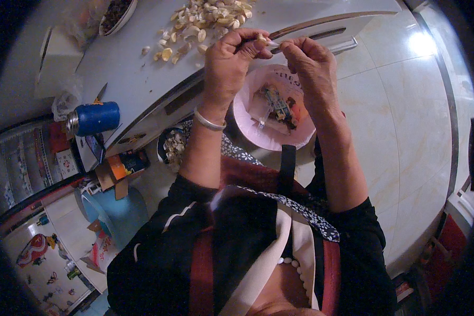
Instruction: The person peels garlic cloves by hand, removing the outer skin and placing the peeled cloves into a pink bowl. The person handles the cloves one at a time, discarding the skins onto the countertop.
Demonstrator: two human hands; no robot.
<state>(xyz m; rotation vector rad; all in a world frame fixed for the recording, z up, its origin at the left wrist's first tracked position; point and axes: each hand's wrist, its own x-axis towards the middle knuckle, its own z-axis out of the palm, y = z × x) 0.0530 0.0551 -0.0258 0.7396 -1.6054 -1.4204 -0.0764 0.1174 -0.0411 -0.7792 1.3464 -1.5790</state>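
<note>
My left hand (232, 55) pinches a garlic clove (262, 38) between thumb and fingers at the counter's edge. My right hand (313, 63) grips the clove's pale papery skin (274, 44), stretched between both hands. Below them stands a pink waste bin (243, 118), holding crumpled packaging (278, 104) and other scraps. Beside my left hand, a loose heap of garlic cloves (217, 17) is spread over the white counter (130, 65); some look peeled, others still wear their skin.
A blue metal flask (98, 119) lies on its side at the counter's left end, near a knife (102, 91) and a phone (95, 147). A bowl with dark contents (118, 15) sits far left. Lower down are a container of garlic skins (173, 146) and a blue bin (126, 213).
</note>
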